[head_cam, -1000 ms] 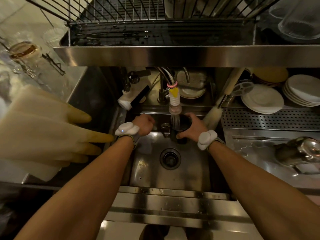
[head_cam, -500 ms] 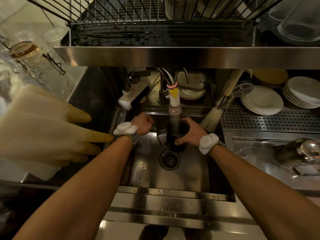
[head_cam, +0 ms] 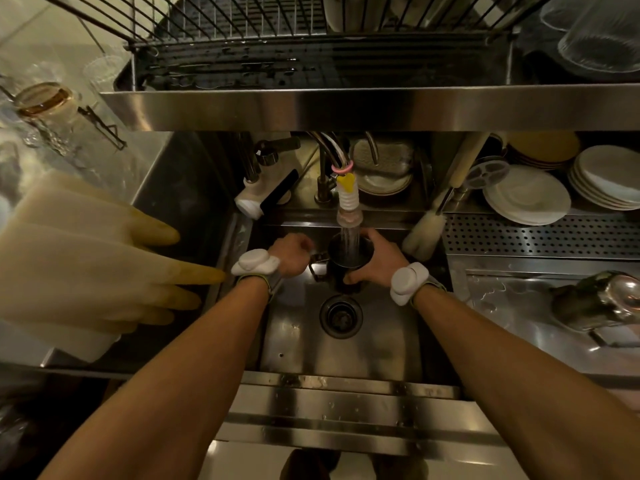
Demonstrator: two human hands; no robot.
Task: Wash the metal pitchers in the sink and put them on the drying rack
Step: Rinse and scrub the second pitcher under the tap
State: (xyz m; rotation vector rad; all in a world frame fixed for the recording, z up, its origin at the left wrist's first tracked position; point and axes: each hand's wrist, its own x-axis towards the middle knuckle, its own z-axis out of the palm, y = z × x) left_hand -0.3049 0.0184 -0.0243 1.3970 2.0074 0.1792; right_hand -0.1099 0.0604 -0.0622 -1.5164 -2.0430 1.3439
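Note:
A dark metal pitcher (head_cam: 348, 268) stands upright under the tap nozzle (head_cam: 349, 216), and water streams into its open mouth. My right hand (head_cam: 379, 259) grips the pitcher's body from the right side. My left hand (head_cam: 292, 252) is curled into a fist just left of the pitcher's handle (head_cam: 317, 270); I see nothing held in it. A second shiny metal pitcher (head_cam: 602, 303) lies on its side on the right counter. The wire drying rack (head_cam: 311, 57) sits on the shelf above the sink (head_cam: 311, 344).
Rubber gloves (head_cam: 86, 258) hang at the left. A bottle brush (head_cam: 424, 233) leans at the sink's back right corner. Stacked plates (head_cam: 526, 195) fill the back right. Glasses (head_cam: 599, 36) stand on the rack's right end. The drain (head_cam: 341, 315) lies below the pitcher.
My right hand shifted the pitcher slightly toward me and lower under the tap. My left hand stayed almost in place beside the handle.

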